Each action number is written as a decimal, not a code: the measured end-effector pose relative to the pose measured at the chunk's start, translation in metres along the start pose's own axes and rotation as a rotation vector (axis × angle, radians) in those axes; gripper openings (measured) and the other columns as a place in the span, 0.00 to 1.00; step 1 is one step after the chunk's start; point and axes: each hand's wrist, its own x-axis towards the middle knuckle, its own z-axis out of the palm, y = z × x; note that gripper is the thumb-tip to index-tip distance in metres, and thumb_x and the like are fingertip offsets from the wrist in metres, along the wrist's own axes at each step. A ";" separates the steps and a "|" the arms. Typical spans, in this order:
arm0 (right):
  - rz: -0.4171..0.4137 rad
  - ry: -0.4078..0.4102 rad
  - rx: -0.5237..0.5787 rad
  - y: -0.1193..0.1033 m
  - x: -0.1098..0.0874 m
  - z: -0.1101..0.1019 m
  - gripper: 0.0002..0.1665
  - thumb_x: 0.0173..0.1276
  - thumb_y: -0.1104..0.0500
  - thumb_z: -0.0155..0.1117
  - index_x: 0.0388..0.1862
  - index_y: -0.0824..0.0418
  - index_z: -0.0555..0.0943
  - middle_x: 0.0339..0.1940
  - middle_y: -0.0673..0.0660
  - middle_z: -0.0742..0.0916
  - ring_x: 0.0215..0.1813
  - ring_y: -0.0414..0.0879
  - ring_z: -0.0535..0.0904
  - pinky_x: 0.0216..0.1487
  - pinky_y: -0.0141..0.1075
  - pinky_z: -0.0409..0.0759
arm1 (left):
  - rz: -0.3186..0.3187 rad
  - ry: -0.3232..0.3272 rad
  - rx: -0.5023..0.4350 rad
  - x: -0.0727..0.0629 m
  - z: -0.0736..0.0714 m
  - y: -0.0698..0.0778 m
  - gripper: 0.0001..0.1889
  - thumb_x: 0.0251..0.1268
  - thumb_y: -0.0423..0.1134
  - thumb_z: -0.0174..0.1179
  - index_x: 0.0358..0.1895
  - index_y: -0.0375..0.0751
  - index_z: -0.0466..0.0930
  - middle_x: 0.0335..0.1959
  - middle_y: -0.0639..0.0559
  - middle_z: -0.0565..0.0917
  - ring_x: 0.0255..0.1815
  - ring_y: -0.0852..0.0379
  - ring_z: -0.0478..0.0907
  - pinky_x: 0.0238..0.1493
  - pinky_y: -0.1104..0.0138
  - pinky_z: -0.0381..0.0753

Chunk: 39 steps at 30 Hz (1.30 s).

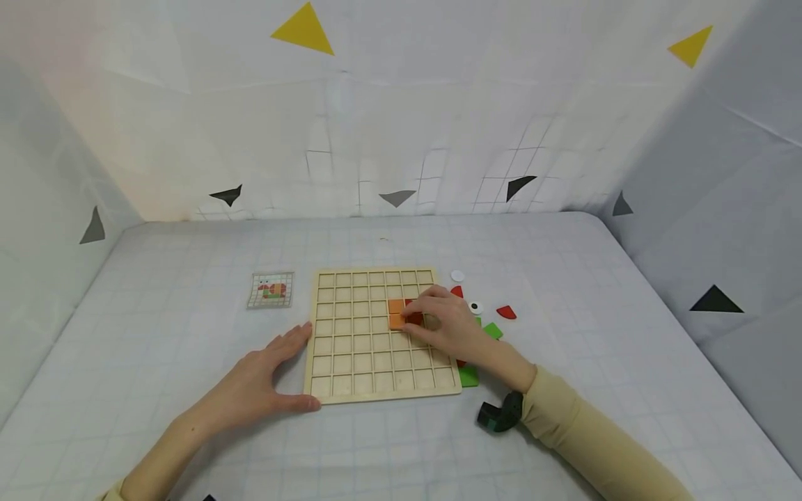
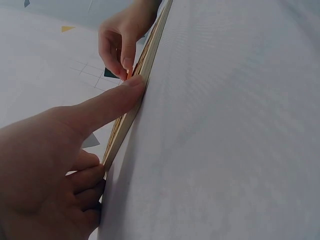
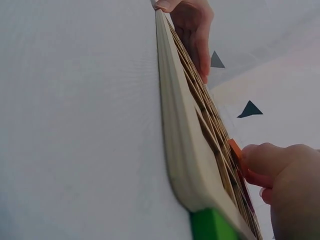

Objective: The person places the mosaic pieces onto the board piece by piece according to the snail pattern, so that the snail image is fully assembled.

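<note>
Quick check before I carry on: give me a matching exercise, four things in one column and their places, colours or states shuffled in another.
1. Left hand
2. Right hand
3. Picture card
4. Round piece

A. White with a black dot
B. Pinching an orange tile
C. Touching the rim of the board
D. Lying flat, left of the grid

Pairs: 1-C, 2-B, 3-D, 4-A

Head view: right grip [image 1: 446, 323] covers part of a red patch [image 1: 415, 318] on the board [image 1: 363, 362]; tile count unclear. Card [image 1: 271, 290] print too small to read. Left sleeve [image 1: 113, 492] mostly cropped. Right-wrist view: thumb masks part of the orange tile [image 3: 235, 152]; green block [image 3: 212, 226] cropped at bottom.
</note>
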 end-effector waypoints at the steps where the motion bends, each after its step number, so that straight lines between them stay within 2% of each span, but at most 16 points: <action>1: -0.005 -0.001 0.002 0.001 0.000 0.000 0.15 0.55 0.60 0.80 0.41 0.59 0.88 0.36 0.50 0.89 0.43 0.44 0.79 0.39 0.33 0.81 | 0.003 0.001 0.003 0.000 0.000 0.000 0.61 0.41 0.73 0.71 0.80 0.56 0.53 0.80 0.49 0.59 0.78 0.35 0.56 0.72 0.35 0.56; 17: -0.026 -0.015 0.003 0.003 -0.004 0.000 0.15 0.59 0.60 0.77 0.45 0.59 0.88 0.40 0.50 0.87 0.47 0.44 0.79 0.44 0.35 0.82 | 0.006 0.004 0.009 -0.001 -0.002 0.001 0.61 0.41 0.74 0.69 0.80 0.56 0.53 0.80 0.50 0.59 0.78 0.36 0.57 0.71 0.35 0.56; 26: -0.070 0.021 -0.017 0.005 -0.003 0.002 0.19 0.55 0.61 0.79 0.47 0.61 0.87 0.41 0.52 0.88 0.48 0.47 0.79 0.45 0.37 0.83 | 0.007 0.004 0.008 0.000 -0.001 0.001 0.61 0.41 0.73 0.71 0.80 0.55 0.54 0.80 0.49 0.59 0.78 0.36 0.57 0.71 0.37 0.57; 30: -0.031 0.010 -0.037 0.004 -0.003 0.001 0.25 0.55 0.59 0.80 0.51 0.62 0.85 0.45 0.53 0.88 0.51 0.49 0.78 0.47 0.39 0.83 | 0.006 0.004 0.007 0.000 -0.002 0.001 0.61 0.41 0.73 0.70 0.80 0.56 0.53 0.80 0.50 0.59 0.78 0.37 0.57 0.71 0.37 0.56; 34: 0.042 -0.042 -0.056 0.003 -0.003 0.001 0.30 0.58 0.54 0.78 0.58 0.61 0.83 0.50 0.53 0.86 0.55 0.49 0.76 0.49 0.40 0.82 | 0.011 0.003 0.007 -0.001 -0.002 0.001 0.61 0.42 0.74 0.69 0.80 0.56 0.53 0.80 0.50 0.59 0.78 0.36 0.57 0.71 0.37 0.56; 39: 0.098 -0.095 -0.055 0.003 -0.004 0.001 0.27 0.62 0.52 0.75 0.59 0.58 0.82 0.51 0.52 0.86 0.57 0.48 0.75 0.51 0.42 0.81 | 0.013 0.002 0.009 -0.001 -0.002 0.001 0.60 0.42 0.74 0.69 0.80 0.55 0.53 0.80 0.49 0.60 0.78 0.35 0.57 0.71 0.36 0.57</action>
